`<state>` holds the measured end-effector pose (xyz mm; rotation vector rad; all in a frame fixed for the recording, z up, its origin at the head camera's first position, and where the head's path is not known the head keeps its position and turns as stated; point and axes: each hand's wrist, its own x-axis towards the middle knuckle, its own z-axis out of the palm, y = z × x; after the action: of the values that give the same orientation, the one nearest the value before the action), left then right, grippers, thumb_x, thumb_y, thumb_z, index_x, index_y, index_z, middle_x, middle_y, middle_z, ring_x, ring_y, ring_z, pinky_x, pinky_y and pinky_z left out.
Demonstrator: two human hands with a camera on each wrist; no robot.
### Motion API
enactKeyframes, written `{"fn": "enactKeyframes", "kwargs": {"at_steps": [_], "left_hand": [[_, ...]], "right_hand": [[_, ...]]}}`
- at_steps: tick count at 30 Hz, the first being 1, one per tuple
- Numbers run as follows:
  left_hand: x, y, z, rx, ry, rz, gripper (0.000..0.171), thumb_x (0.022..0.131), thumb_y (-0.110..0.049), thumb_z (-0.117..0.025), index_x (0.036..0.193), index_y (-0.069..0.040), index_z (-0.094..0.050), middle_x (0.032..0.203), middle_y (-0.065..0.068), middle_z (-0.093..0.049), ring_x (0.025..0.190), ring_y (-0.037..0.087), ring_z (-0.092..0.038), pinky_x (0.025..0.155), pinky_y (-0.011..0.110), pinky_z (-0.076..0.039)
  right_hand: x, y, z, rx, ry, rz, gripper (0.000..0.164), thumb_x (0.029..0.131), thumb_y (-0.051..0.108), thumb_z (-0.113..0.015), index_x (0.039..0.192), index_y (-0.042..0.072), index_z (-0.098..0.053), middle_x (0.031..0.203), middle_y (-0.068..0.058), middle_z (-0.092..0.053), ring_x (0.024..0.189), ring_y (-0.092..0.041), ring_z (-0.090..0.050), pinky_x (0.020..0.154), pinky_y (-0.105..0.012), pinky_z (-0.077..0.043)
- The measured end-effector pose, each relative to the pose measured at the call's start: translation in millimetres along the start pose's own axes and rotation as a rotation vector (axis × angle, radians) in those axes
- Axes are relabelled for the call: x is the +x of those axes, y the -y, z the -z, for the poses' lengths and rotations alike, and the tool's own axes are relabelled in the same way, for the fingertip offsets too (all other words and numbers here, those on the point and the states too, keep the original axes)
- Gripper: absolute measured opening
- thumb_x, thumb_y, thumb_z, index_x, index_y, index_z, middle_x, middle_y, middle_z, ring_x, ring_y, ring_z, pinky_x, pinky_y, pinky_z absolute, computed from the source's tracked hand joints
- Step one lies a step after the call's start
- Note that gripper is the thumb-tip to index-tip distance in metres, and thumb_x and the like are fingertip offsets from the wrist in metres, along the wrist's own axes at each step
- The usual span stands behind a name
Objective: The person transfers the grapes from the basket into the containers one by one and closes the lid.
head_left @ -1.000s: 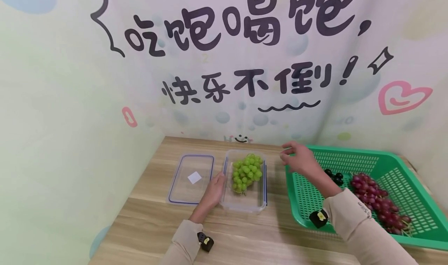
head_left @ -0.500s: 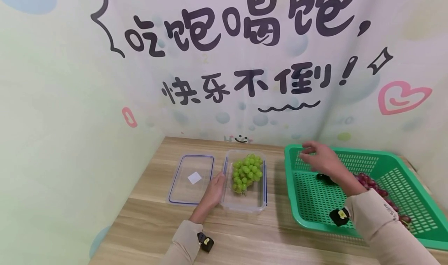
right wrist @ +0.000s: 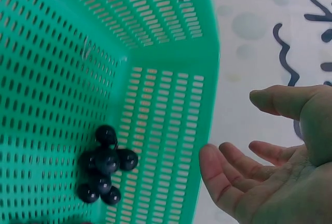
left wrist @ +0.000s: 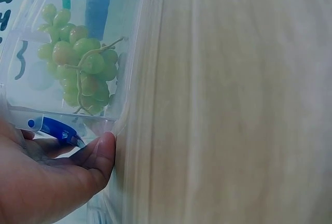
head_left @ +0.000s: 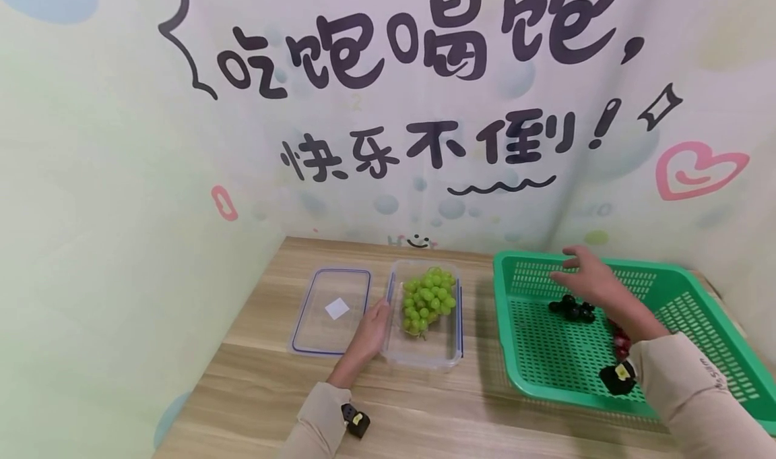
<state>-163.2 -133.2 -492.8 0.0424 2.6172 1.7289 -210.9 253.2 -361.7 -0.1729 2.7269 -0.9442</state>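
A clear food container (head_left: 421, 361) with blue clips holds a bunch of green grapes (head_left: 428, 300). My left hand (head_left: 371, 327) holds the container's left side; in the left wrist view its thumb and fingers lie around a blue clip (left wrist: 58, 129). My right hand (head_left: 591, 280) is raised over the back of a green basket (head_left: 512, 364), fingers apart and holding nothing. Below and beside it in the basket lies a small cluster of black grapes (right wrist: 106, 162). My right forearm hides most of the red grapes (head_left: 621, 343).
The container's clear lid (head_left: 321, 327), edged in blue and bearing a white paper square (head_left: 337, 308), lies left of the container on the wooden table (head_left: 424, 412). Behind the table stands a printed wall (head_left: 364, 216).
My right hand has moved right, from the basket's left rim to above the black grapes, with its forearm now covering the red ones. My left hand and the container have stayed put.
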Motion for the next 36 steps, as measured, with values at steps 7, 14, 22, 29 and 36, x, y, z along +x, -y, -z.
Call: {"fn": "enactKeyframes", "kwargs": {"at_steps": [7,14,22,29,36], "left_hand": [[-0.8,-0.4,0.3,-0.004,0.001,0.015,0.038,0.109,-0.023,-0.026,0.090,0.004,-0.045,0.070,0.001,-0.034,0.063,0.016,-0.033,0.059,0.028,-0.030],[-0.8,-0.7,-0.4,0.005,-0.005,0.024,0.037,0.109,-0.023,-0.026,0.089,0.002,-0.045,0.072,0.001,-0.034,0.065,0.017,-0.033,0.060,0.029,-0.031],[-1.0,-1.5,-0.1,0.002,-0.012,0.031,0.035,0.108,-0.023,-0.026,0.087,-0.001,-0.045,0.073,0.002,-0.035,0.065,0.017,-0.034,0.061,0.029,-0.031],[-0.3,-1.8,0.4,0.006,-0.007,0.002,0.035,0.108,-0.021,-0.027,0.086,-0.001,-0.044,0.072,0.001,-0.033,0.064,0.016,-0.033,0.060,0.028,-0.030],[-0.2,-1.2,1.0,0.012,-0.004,0.008,0.036,0.108,-0.021,-0.026,0.088,0.001,-0.045,0.073,0.002,-0.033,0.065,0.016,-0.033,0.061,0.028,-0.031]], "right_hand": [[-3,-14,11,-0.064,-0.006,-0.017,0.080,0.102,0.042,-0.050,0.149,-0.014,-0.016,0.143,-0.042,-0.032,0.124,-0.060,-0.038,0.092,-0.066,-0.042],[-7,-30,21,-0.053,0.055,-0.026,0.085,0.103,0.046,-0.046,0.148,-0.017,-0.011,0.144,-0.046,-0.023,0.124,-0.063,-0.033,0.092,-0.069,-0.040],[-9,-52,30,-0.092,0.085,-0.050,0.092,0.101,0.051,-0.046,0.146,-0.021,-0.010,0.140,-0.048,-0.024,0.123,-0.064,-0.032,0.089,-0.067,-0.042],[-11,-65,36,-0.086,0.080,-0.081,0.099,0.099,0.052,-0.050,0.145,-0.022,-0.002,0.142,-0.050,-0.017,0.124,-0.066,-0.026,0.093,-0.072,-0.037],[-12,-72,39,-0.104,0.102,-0.092,0.091,0.101,0.043,-0.051,0.143,-0.025,-0.008,0.140,-0.052,-0.015,0.122,-0.067,-0.027,0.091,-0.070,-0.039]]}}
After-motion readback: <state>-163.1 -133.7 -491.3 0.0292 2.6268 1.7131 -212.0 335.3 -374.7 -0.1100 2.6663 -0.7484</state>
